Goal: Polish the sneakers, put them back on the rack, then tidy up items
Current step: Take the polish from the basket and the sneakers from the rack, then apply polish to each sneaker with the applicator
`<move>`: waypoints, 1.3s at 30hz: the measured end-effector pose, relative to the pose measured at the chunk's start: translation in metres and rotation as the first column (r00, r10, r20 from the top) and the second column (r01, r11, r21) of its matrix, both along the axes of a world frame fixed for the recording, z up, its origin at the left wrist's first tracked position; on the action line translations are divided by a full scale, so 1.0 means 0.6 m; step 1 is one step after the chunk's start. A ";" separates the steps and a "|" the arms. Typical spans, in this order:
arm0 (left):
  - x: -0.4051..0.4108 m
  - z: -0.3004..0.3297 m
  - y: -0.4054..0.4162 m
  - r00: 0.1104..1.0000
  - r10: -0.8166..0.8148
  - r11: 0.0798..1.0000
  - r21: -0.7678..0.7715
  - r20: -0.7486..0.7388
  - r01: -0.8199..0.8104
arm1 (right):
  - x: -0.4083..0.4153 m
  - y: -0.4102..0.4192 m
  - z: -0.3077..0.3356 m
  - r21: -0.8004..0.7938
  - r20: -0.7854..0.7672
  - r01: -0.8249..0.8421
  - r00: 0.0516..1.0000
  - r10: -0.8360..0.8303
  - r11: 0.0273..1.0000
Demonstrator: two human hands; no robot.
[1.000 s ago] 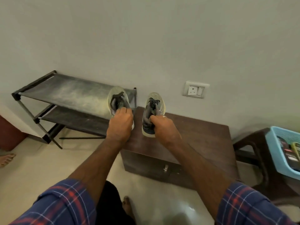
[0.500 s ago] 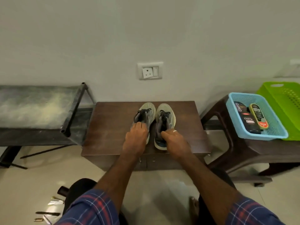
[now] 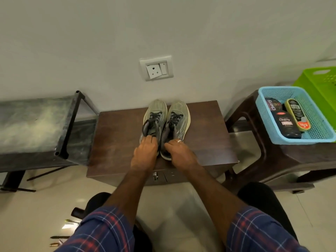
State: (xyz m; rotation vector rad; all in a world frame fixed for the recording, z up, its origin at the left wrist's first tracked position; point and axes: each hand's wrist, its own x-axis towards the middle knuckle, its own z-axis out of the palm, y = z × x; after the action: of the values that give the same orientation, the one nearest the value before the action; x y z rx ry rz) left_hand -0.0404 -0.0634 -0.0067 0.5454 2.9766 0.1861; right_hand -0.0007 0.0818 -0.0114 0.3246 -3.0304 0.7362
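Two grey-green sneakers are seen side by side, touching, toes towards the wall, on the dark wooden worktop (image 3: pixel 118 135). The left sneaker (image 3: pixel 155 119) is gripped at its heel collar by the left hand (image 3: pixel 145 153), whose fingers are curled over the rim. The right sneaker (image 3: pixel 177 120) is held at its heel by the right hand (image 3: pixel 179 151), whose fingers are bent round the collar; a ring is worn on one finger. Both soles appear to rest flat on the worktop, towards its far edge. Dark laces are seen on both sneakers.

At nine o'clock from the sneakers, just beside the worktop, the shoe rack (image 3: pixel 36 122) stands against the wall, its top shelf dusty and pale in patches. At three o'clock a brown plastic stool (image 3: pixel 254 148) carries a blue basket (image 3: pixel 267 124), in which black polish bottles (image 3: pixel 286 124) labelled "Cherry" and a yellow-edged polish applicator (image 3: pixel 297 115) are laid. Behind the basket, at about two o'clock, a green basket (image 3: pixel 320 82) is partly in view. At twelve o'clock a wall socket (image 3: pixel 156 69) is mounted above the worktop. At seven o'clock, small tools (image 3: pixel 60 237) lie on the tiled floor, too small to be identified. Plaid sleeves (image 3: pixel 101 231) are seen at the lower edge.
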 end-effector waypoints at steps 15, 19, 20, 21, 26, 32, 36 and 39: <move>0.020 0.048 -0.037 0.998 0.043 0.996 -0.070 -0.049 -0.047 | 0.008 -0.031 0.016 -0.067 0.107 0.022 0.994 -0.015 0.998; 0.016 0.098 0.007 0.992 -0.011 0.998 0.052 -0.126 0.018 | 0.008 0.006 0.057 0.047 0.009 0.071 0.997 -0.072 0.996; 0.014 0.110 0.025 0.990 -0.034 0.996 0.081 -0.139 0.046 | 0.010 0.023 0.069 0.078 -0.024 0.091 0.996 -0.090 0.993; 0.015 0.120 0.041 0.986 -0.061 0.990 0.114 -0.153 0.079 | 0.014 0.038 0.079 0.092 -0.039 0.107 0.994 -0.104 0.990; 0.023 0.155 0.166 0.954 -0.228 0.934 0.232 -0.193 0.270 | 0.052 0.140 0.126 0.246 -0.166 0.241 0.965 -0.204 0.939; 0.048 0.202 0.321 0.926 -0.341 0.908 0.198 -0.159 0.369 | 0.110 0.310 0.162 0.197 -0.338 0.463 0.859 -0.384 0.864; 0.066 0.214 0.393 0.909 -0.399 0.892 0.179 -0.122 0.415 | 0.132 0.413 0.177 0.167 -0.430 0.596 0.761 -0.486 0.786; 0.068 0.213 0.434 0.890 -0.447 0.872 0.179 -0.090 0.456 | 0.134 0.482 0.176 0.186 -0.366 0.703 0.698 -0.615 0.687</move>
State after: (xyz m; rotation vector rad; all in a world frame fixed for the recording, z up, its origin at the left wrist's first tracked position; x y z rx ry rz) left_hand 0.0001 0.1968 0.1213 1.2637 2.7841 0.4275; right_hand 0.0797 0.3710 0.0940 -0.6238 -2.6524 0.1266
